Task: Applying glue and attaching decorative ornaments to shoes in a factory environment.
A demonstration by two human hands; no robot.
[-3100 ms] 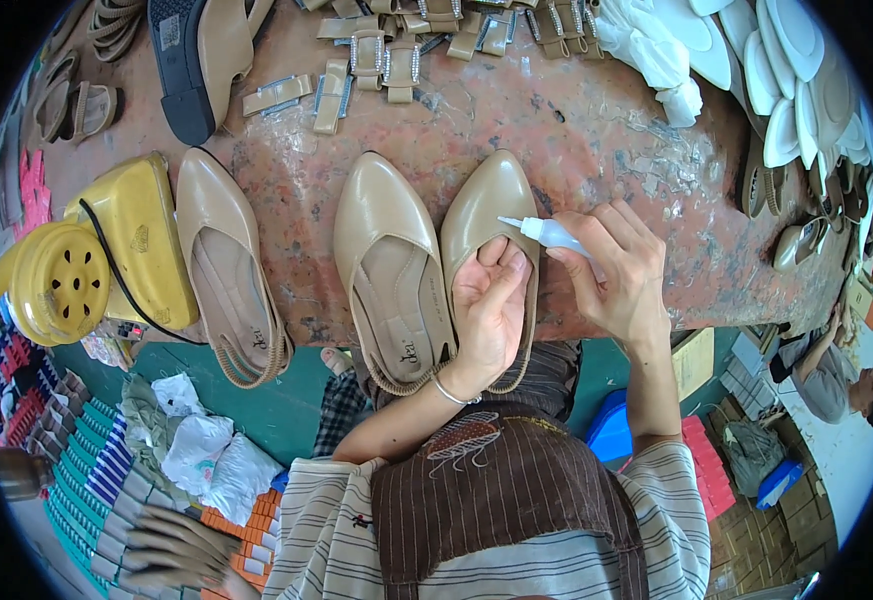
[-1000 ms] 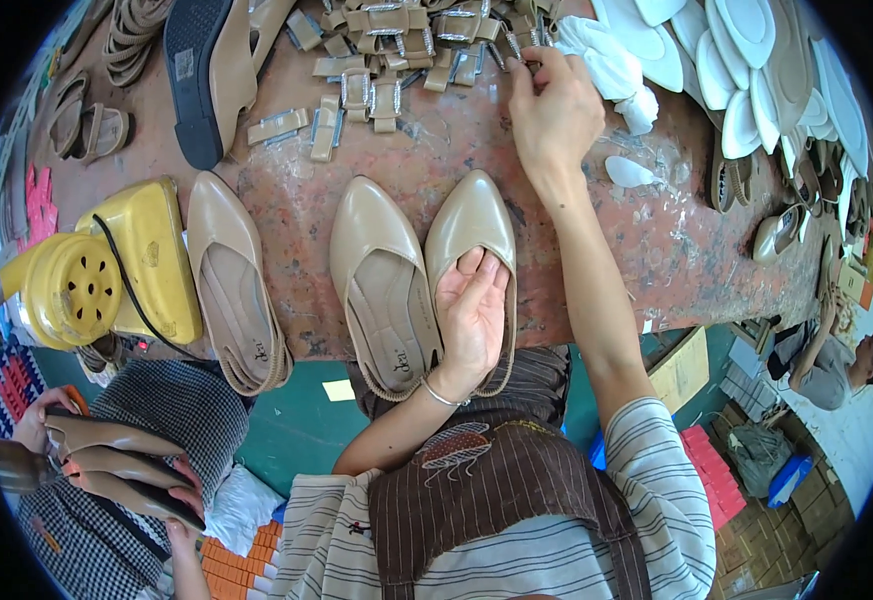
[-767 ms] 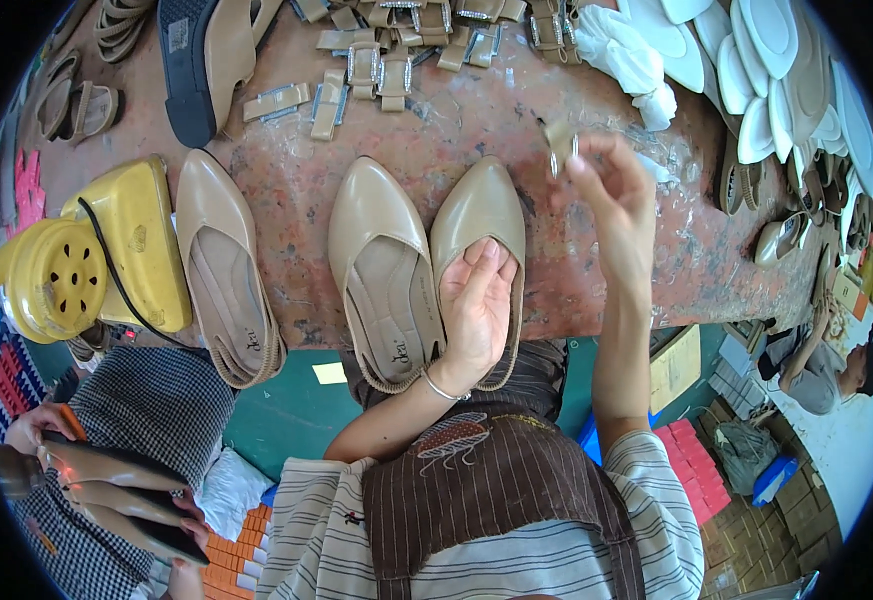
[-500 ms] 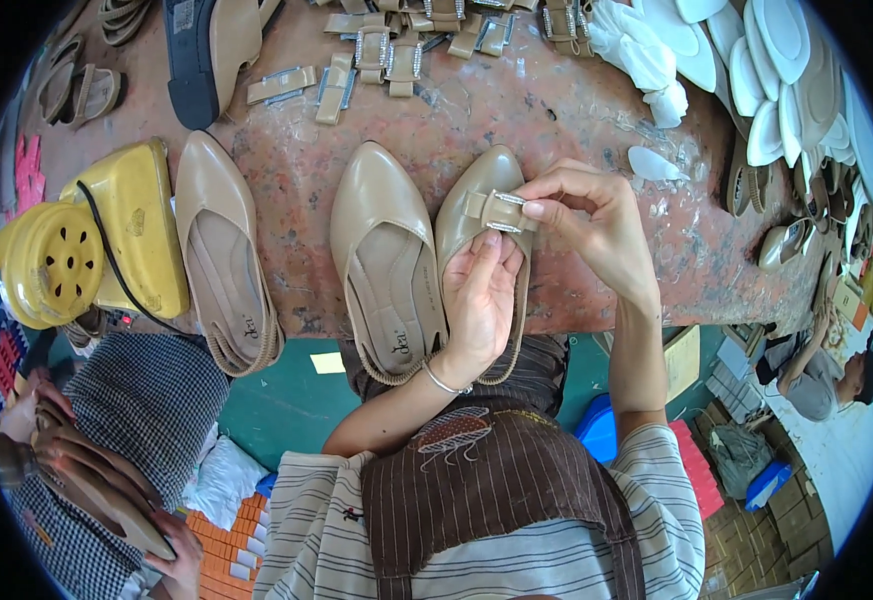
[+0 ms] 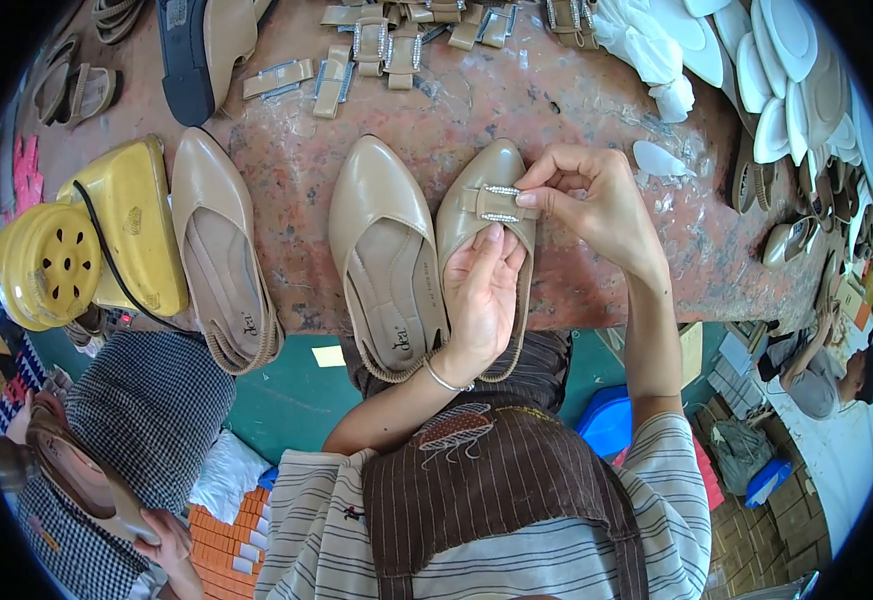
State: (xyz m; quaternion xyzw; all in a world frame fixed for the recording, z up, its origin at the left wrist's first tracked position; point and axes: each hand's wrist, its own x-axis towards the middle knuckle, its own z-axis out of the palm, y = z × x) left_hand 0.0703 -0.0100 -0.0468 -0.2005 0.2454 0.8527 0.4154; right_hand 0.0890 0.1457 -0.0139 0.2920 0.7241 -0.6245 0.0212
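A beige pointed slingback shoe [image 5: 476,162] lies at the table's near edge, toe pointing away from me. Across its front sits a beige bow ornament [image 5: 489,205] with two rows of clear rhinestones. My right hand [image 5: 601,210] pinches the bow's right end between thumb and index finger. From the near side, my left hand [image 5: 481,310] reaches into the shoe's opening. Its fingertips rest at the topline just under the bow, gripping the upper; part of the fingers is hidden. Close on the left stands a matching plain shoe [image 5: 381,190], without a bow.
Another beige slingback [image 5: 211,175] stands farther left, beside a yellow machine [image 5: 121,235] with a black cord. Several loose bows [image 5: 371,45] lie at the back. White shoe-shaped pieces [image 5: 786,50] are piled at far right. At lower left, a co-worker's hand [image 5: 164,540] holds a shoe.
My right hand has shifted slightly up and right, and the bow now lies flatter across the shoe's front. My left hand has barely moved. The co-worker's shoe has shifted at lower left.
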